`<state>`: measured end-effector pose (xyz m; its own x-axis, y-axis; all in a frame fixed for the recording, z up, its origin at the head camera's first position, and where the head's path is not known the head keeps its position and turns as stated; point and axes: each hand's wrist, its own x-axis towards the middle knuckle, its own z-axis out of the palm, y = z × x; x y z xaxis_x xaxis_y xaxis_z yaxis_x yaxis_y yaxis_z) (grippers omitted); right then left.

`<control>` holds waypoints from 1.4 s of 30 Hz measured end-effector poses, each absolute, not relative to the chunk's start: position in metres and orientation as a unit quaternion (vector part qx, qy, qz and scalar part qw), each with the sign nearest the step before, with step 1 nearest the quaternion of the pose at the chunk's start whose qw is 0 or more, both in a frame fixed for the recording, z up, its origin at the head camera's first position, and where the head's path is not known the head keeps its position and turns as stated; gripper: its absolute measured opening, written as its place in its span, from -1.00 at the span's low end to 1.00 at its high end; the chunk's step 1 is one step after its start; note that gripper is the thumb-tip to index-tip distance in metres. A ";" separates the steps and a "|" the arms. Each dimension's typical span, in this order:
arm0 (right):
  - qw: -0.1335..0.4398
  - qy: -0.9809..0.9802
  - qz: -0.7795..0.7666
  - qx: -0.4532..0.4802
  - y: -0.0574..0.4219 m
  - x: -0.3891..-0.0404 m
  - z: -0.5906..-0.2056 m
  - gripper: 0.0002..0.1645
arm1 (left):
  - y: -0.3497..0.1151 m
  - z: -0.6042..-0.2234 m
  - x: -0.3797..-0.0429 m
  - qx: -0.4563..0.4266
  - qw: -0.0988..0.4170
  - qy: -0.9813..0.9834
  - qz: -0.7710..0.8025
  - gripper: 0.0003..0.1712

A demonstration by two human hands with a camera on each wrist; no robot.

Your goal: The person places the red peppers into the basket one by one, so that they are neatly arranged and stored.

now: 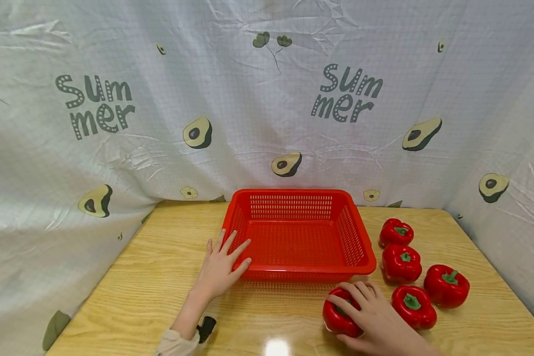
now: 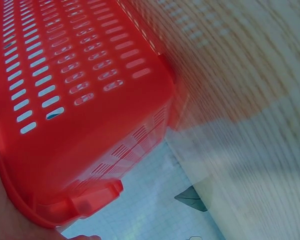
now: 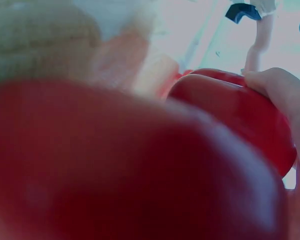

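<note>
My right hand (image 1: 374,309) grips a red bell pepper (image 1: 338,324) in front of the basket's near right corner, fingers curled over its top. In the right wrist view the thumb (image 3: 282,92) lies against this pepper (image 3: 230,107), while another pepper (image 3: 115,165) blurs across the foreground. My left hand (image 1: 220,264), fingers spread and straight, rests on the left rim of a red plastic basket (image 1: 291,269). The left wrist view shows the slotted basket wall (image 2: 65,145) close up, with part of the hand along its rim.
Right of the basket, a red bell pepper (image 1: 396,232) sits at the back, with several more in front, including one pepper (image 1: 447,287) farther right and another (image 1: 414,306) beside my right hand. A printed cloth (image 1: 249,99) hangs behind the wooden table (image 1: 178,227).
</note>
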<state>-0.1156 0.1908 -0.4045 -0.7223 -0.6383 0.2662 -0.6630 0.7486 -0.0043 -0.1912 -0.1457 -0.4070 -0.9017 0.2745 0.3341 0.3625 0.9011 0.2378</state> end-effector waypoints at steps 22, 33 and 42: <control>0.268 -0.887 0.045 0.374 0.227 -0.131 -0.357 -0.24 | -0.146 -0.405 -0.192 -0.168 0.149 -0.963 -0.146 -0.45; 0.277 -0.888 0.029 0.366 0.240 -0.146 -0.341 -0.18 | -0.146 -0.404 -0.192 -0.170 0.144 -0.965 -0.140 -0.44; 0.289 -0.872 0.039 0.392 0.245 -0.177 -0.324 -0.23 | -0.147 -0.405 -0.190 -0.167 0.131 -0.965 -0.155 -0.44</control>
<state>-0.1770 0.2447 -0.3242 -0.5247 -0.6617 0.5355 -0.7074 0.6889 0.1582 -0.1901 -0.1467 -0.4052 -0.9099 0.2817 0.3045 0.3629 0.8961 0.2554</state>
